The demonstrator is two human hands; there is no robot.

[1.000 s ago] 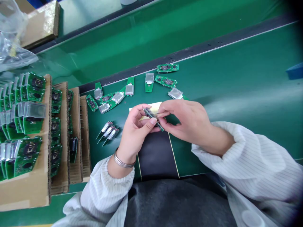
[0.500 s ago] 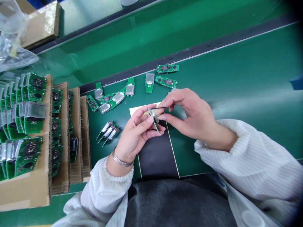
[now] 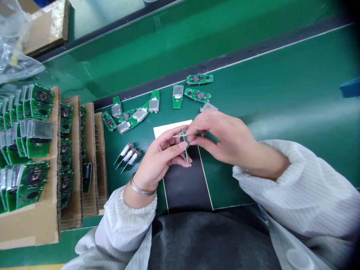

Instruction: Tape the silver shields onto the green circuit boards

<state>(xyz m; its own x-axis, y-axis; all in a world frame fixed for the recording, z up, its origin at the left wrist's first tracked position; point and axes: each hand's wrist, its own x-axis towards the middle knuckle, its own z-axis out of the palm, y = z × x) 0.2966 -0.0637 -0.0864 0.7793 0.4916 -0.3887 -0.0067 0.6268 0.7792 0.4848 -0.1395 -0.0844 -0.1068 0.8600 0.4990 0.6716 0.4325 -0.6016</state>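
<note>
My left hand (image 3: 157, 155) is closed on a small green circuit board (image 3: 185, 157), gripped between thumb and fingers and seen nearly edge-on. Thumb and forefinger of my right hand (image 3: 229, 137) pinch a thin flat strip (image 3: 177, 136) across the upper part of this board. The strip looks pale and edge-on; its kind is unclear, and my right fingertips hide one end. Below both hands lies a long black sheet (image 3: 185, 187) with pale edging and a white far end. Several boards with small display screens (image 3: 128, 155) stand on edge left of my left hand.
Loose circuit boards (image 3: 140, 114) are scattered along the far side of the green table (image 3: 281, 105). Cardboard holders (image 3: 52, 221) packed with upright boards stand at left. A plastic bag (image 3: 17, 60) and a cardboard piece (image 3: 46, 28) lie far left; something blue (image 3: 350, 88) sits far right.
The board in my left hand has turned more upright. The strip in my right fingers, dark before, now looks pale and reaches further left across the board.
</note>
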